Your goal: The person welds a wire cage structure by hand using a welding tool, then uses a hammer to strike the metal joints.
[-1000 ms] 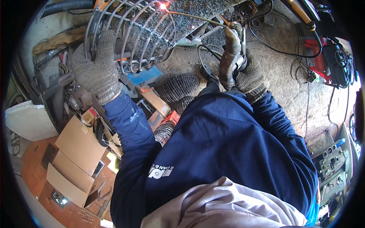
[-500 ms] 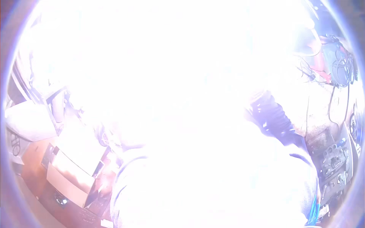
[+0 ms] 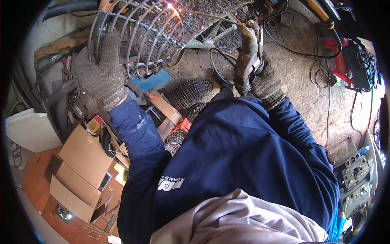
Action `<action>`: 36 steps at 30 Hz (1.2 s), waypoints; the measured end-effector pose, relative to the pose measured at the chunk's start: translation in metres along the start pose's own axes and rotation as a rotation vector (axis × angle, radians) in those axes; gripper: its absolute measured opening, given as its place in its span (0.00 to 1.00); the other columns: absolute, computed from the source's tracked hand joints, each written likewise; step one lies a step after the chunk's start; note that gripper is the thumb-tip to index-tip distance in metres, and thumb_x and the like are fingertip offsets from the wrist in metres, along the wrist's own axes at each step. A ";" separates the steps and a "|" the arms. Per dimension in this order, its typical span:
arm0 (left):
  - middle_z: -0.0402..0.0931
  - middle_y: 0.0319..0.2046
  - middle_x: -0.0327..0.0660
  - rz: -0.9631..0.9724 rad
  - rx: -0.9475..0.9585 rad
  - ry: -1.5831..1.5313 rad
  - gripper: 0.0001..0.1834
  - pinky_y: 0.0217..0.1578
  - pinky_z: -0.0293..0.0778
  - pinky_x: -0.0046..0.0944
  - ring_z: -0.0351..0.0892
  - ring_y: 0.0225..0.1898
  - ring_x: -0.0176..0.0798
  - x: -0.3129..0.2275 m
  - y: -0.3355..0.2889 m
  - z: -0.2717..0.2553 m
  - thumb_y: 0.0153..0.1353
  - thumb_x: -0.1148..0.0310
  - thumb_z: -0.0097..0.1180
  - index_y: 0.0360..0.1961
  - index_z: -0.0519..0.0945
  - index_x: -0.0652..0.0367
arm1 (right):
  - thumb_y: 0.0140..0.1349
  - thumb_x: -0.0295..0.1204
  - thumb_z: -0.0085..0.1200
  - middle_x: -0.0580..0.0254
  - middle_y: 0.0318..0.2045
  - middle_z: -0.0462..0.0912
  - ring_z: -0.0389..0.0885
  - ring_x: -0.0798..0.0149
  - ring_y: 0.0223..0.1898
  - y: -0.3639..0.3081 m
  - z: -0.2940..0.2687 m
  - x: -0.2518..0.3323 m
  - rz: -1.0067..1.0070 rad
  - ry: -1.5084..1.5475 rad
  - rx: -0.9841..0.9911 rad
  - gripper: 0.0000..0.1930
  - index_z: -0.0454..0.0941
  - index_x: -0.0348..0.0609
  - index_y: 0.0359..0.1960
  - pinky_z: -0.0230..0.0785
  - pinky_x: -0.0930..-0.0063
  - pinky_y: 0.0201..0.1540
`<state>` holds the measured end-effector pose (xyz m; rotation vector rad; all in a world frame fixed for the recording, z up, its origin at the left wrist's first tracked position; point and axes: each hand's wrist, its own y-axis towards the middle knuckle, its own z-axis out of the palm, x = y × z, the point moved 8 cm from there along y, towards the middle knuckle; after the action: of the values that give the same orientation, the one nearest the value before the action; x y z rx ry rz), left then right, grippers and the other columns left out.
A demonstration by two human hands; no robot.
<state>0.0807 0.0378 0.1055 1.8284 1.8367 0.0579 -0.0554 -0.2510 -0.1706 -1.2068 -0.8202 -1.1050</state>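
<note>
- Ahead of our left hand (image 3: 103, 83), in the head view, stands the curved-rod cage (image 3: 140, 57); the hand is half-spread against its rods, grip unclear.
- Our right hand (image 3: 267, 81) is wrapped round an electrode holder (image 3: 247, 49), its electrode (image 3: 207, 16) reaching the glowing joint.
- We judge we're mid-weld; next calls for a steady tip.
- Grit covers the worktop (image 3: 199, 29) between our hands; worn floor (image 3: 302, 89) spreads rightward.

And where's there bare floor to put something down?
Bare floor shows between the right hand and the red equipment, below the black cable. It's crowded around the left hand: blue box, cardboard carton.
</note>
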 end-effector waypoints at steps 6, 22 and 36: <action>0.81 0.25 0.42 -0.065 0.045 0.007 0.23 0.32 0.71 0.40 0.78 0.26 0.39 -0.001 0.000 0.007 0.51 0.49 0.68 0.29 0.83 0.62 | 0.46 0.30 0.65 0.52 0.48 0.75 0.75 0.57 0.51 0.007 -0.009 -0.029 0.057 -0.141 0.051 0.31 0.69 0.40 0.54 0.66 0.65 0.55; 0.81 0.25 0.42 -0.013 0.026 0.067 0.25 0.32 0.72 0.41 0.79 0.27 0.41 -0.004 0.001 0.009 0.49 0.46 0.68 0.30 0.83 0.61 | 0.48 0.30 0.64 0.54 0.48 0.76 0.74 0.59 0.53 -0.002 0.002 0.029 -0.048 -0.188 0.024 0.33 0.66 0.39 0.58 0.68 0.65 0.55; 0.79 0.30 0.44 -0.099 -0.044 -0.077 0.24 0.34 0.74 0.40 0.78 0.32 0.42 0.005 -0.001 0.012 0.50 0.51 0.69 0.35 0.82 0.63 | 0.57 0.29 0.57 0.60 0.41 0.77 0.77 0.64 0.44 0.001 0.005 0.051 -0.240 -0.619 0.017 0.19 0.70 0.43 0.51 0.71 0.70 0.47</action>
<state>0.0853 0.0382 0.0932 1.6837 1.8543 -0.0083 -0.0397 -0.2572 -0.1222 -1.4872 -1.4727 -0.9100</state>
